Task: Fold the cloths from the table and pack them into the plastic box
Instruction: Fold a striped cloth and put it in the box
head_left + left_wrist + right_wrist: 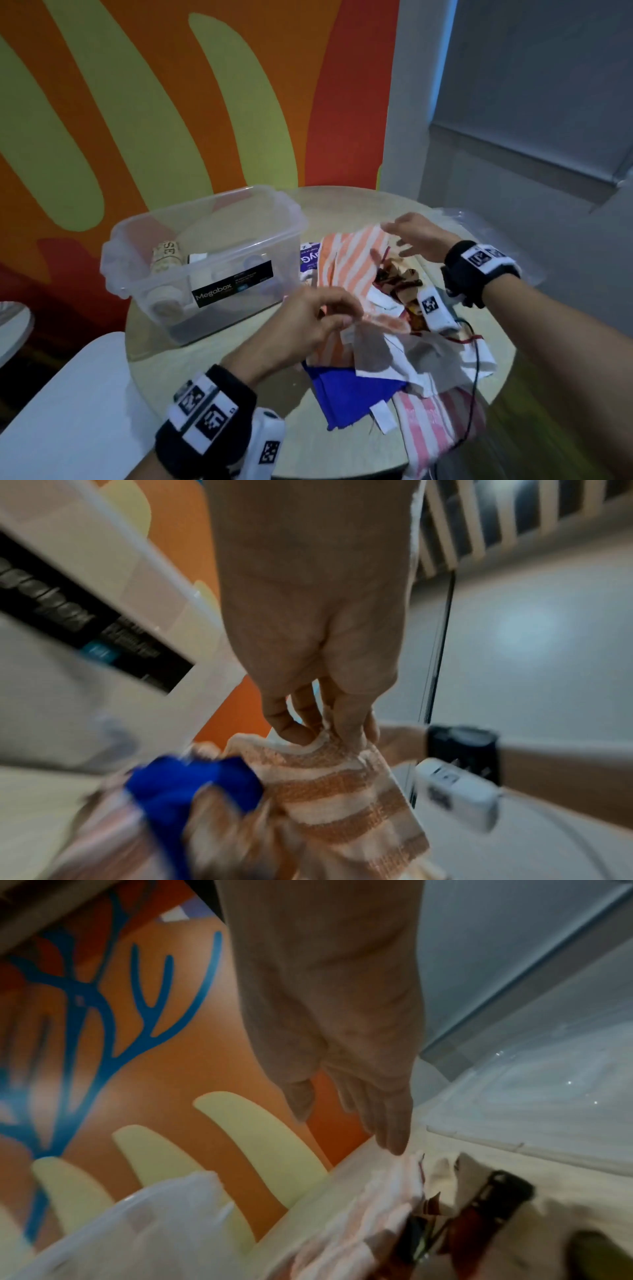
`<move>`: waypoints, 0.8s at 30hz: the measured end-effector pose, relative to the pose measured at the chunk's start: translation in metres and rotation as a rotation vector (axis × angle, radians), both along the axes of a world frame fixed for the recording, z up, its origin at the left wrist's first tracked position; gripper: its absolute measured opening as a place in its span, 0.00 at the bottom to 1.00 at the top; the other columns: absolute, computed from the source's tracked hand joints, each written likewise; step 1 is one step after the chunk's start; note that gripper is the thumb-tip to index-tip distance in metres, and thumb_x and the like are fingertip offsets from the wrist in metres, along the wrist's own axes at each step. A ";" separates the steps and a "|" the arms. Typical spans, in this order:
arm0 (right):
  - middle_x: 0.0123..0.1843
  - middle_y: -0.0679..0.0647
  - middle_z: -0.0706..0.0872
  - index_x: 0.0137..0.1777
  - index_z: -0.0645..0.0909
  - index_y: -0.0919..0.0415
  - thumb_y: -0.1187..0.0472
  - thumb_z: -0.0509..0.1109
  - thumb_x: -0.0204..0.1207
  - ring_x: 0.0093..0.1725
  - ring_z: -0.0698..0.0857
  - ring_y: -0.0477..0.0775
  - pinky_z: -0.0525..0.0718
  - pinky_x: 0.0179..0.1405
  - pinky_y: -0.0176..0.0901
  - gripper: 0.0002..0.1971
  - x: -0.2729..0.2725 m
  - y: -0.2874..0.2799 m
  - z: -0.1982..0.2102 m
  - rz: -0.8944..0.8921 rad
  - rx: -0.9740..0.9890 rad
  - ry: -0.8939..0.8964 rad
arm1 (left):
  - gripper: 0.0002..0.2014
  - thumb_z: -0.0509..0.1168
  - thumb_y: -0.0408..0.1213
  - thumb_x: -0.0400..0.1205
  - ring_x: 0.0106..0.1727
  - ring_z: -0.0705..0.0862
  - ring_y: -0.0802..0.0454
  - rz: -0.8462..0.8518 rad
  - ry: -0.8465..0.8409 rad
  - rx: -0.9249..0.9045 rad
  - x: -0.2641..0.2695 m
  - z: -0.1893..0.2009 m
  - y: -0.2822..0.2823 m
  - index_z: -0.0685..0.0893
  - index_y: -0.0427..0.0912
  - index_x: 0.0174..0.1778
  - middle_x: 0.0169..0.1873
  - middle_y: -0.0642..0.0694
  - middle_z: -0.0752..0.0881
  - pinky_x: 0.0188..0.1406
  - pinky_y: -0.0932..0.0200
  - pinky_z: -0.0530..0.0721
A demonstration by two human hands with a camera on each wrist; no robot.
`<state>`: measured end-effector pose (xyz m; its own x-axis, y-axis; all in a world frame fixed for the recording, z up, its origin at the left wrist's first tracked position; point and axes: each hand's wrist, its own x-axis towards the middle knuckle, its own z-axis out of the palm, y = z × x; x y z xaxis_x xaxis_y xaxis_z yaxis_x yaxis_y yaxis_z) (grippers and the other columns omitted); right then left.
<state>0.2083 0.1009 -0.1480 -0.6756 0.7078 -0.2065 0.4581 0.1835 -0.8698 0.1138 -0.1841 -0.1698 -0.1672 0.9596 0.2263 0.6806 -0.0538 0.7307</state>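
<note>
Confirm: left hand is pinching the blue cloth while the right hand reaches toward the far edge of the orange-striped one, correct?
Not quite. The left hand pinches the orange-striped cloth, not the blue cloth; the left wrist view shows it. The right hand does reach toward its far edge.

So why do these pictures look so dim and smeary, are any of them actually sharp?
Head view: dim, bluish, sharpest; Megabox label on the plastic box readable. Left wrist view: motion-smeared blue cloth; left hand fairly crisp. Right wrist view: soft throughout, right hand blurred.
</note>
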 end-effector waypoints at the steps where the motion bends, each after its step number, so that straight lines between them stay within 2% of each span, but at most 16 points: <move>1: 0.62 0.62 0.83 0.65 0.79 0.68 0.51 0.68 0.87 0.63 0.83 0.66 0.85 0.65 0.63 0.19 0.009 -0.005 -0.003 0.010 0.063 -0.011 | 0.08 0.72 0.33 0.84 0.53 0.88 0.59 0.014 0.024 -0.047 0.000 -0.020 0.002 0.90 0.53 0.49 0.48 0.62 0.90 0.58 0.51 0.88; 3: 0.55 0.64 0.89 0.56 0.86 0.63 0.50 0.71 0.85 0.57 0.89 0.67 0.88 0.56 0.60 0.15 0.028 -0.024 -0.013 0.106 0.141 0.004 | 0.09 0.70 0.31 0.85 0.54 0.88 0.58 0.081 -0.066 -0.175 0.001 -0.057 -0.001 0.90 0.50 0.47 0.48 0.58 0.90 0.56 0.55 0.89; 5: 0.49 0.56 0.92 0.50 0.90 0.54 0.45 0.71 0.84 0.49 0.91 0.54 0.88 0.50 0.57 0.14 0.051 -0.053 -0.024 0.320 0.171 -0.063 | 0.12 0.69 0.28 0.85 0.57 0.87 0.56 0.140 -0.217 -0.231 0.004 -0.082 -0.007 0.91 0.50 0.45 0.49 0.56 0.91 0.57 0.53 0.89; 6: 0.46 0.49 0.91 0.48 0.90 0.51 0.43 0.70 0.84 0.44 0.89 0.48 0.87 0.46 0.50 0.14 0.061 -0.069 -0.030 0.428 0.181 -0.125 | 0.12 0.69 0.28 0.85 0.59 0.87 0.57 0.149 -0.258 -0.228 0.005 -0.088 -0.010 0.91 0.51 0.45 0.51 0.57 0.91 0.60 0.50 0.89; 7: 0.42 0.46 0.89 0.45 0.88 0.50 0.41 0.70 0.84 0.39 0.85 0.46 0.83 0.42 0.45 0.15 0.068 -0.079 -0.038 0.502 0.197 -0.175 | 0.11 0.69 0.29 0.85 0.61 0.86 0.58 0.146 -0.289 -0.229 0.006 -0.089 -0.012 0.91 0.51 0.45 0.52 0.58 0.91 0.61 0.50 0.89; 8: 0.38 0.46 0.85 0.41 0.87 0.51 0.41 0.70 0.84 0.36 0.82 0.46 0.79 0.38 0.45 0.16 0.072 -0.083 -0.046 0.514 0.225 -0.187 | 0.11 0.69 0.30 0.86 0.61 0.86 0.60 0.132 -0.318 -0.237 0.007 -0.085 -0.013 0.91 0.52 0.45 0.53 0.60 0.90 0.62 0.53 0.89; 10: 0.36 0.51 0.82 0.39 0.86 0.58 0.44 0.70 0.84 0.34 0.79 0.51 0.76 0.37 0.49 0.19 0.073 -0.080 -0.061 0.385 0.331 -0.145 | 0.11 0.70 0.32 0.86 0.58 0.85 0.65 0.083 -0.257 -0.235 0.006 -0.069 -0.015 0.91 0.54 0.45 0.51 0.62 0.89 0.56 0.64 0.86; 12: 0.35 0.53 0.83 0.41 0.86 0.65 0.47 0.70 0.84 0.34 0.79 0.53 0.76 0.38 0.51 0.20 0.069 -0.076 -0.066 0.249 0.397 -0.087 | 0.10 0.71 0.34 0.86 0.55 0.85 0.66 0.051 -0.144 -0.181 0.009 -0.045 -0.017 0.90 0.57 0.47 0.48 0.66 0.88 0.50 0.70 0.83; 14: 0.35 0.51 0.88 0.42 0.88 0.62 0.47 0.71 0.84 0.34 0.83 0.50 0.79 0.39 0.48 0.18 0.066 -0.080 -0.061 0.198 0.396 -0.027 | 0.10 0.72 0.33 0.85 0.54 0.87 0.63 0.047 -0.102 -0.069 0.015 -0.025 -0.022 0.90 0.56 0.47 0.47 0.64 0.90 0.51 0.70 0.82; 16: 0.35 0.51 0.89 0.39 0.88 0.57 0.45 0.72 0.83 0.33 0.83 0.45 0.78 0.37 0.42 0.17 0.066 -0.088 -0.053 0.244 0.404 -0.006 | 0.09 0.73 0.31 0.84 0.51 0.87 0.62 0.057 -0.117 -0.037 0.020 -0.011 -0.032 0.90 0.52 0.47 0.45 0.60 0.91 0.50 0.71 0.81; 18: 0.32 0.48 0.87 0.37 0.87 0.54 0.46 0.72 0.83 0.30 0.81 0.39 0.76 0.33 0.34 0.17 0.066 -0.095 -0.047 0.330 0.383 -0.034 | 0.07 0.73 0.31 0.84 0.47 0.86 0.60 -0.041 -0.021 -0.180 0.020 -0.008 -0.046 0.91 0.50 0.48 0.44 0.56 0.90 0.47 0.71 0.80; 20: 0.34 0.47 0.88 0.40 0.88 0.54 0.46 0.72 0.83 0.30 0.83 0.40 0.78 0.33 0.34 0.15 0.065 -0.093 -0.041 0.384 0.386 -0.098 | 0.06 0.71 0.33 0.82 0.45 0.83 0.60 -0.201 0.224 -0.412 0.016 -0.015 -0.060 0.90 0.49 0.50 0.44 0.55 0.89 0.46 0.67 0.79; 22: 0.40 0.52 0.91 0.44 0.90 0.55 0.47 0.72 0.83 0.35 0.87 0.48 0.86 0.38 0.46 0.13 0.061 -0.084 -0.032 0.410 0.401 -0.159 | 0.08 0.70 0.35 0.80 0.44 0.79 0.62 -0.246 0.387 -0.594 0.010 -0.023 -0.068 0.90 0.49 0.53 0.45 0.54 0.88 0.48 0.61 0.81; 24: 0.43 0.57 0.92 0.46 0.91 0.57 0.49 0.73 0.83 0.36 0.87 0.53 0.89 0.43 0.55 0.12 0.052 -0.072 -0.021 0.431 0.374 -0.175 | 0.09 0.72 0.38 0.80 0.45 0.80 0.62 -0.221 0.360 -0.709 0.004 -0.023 -0.069 0.90 0.50 0.55 0.47 0.55 0.88 0.52 0.56 0.84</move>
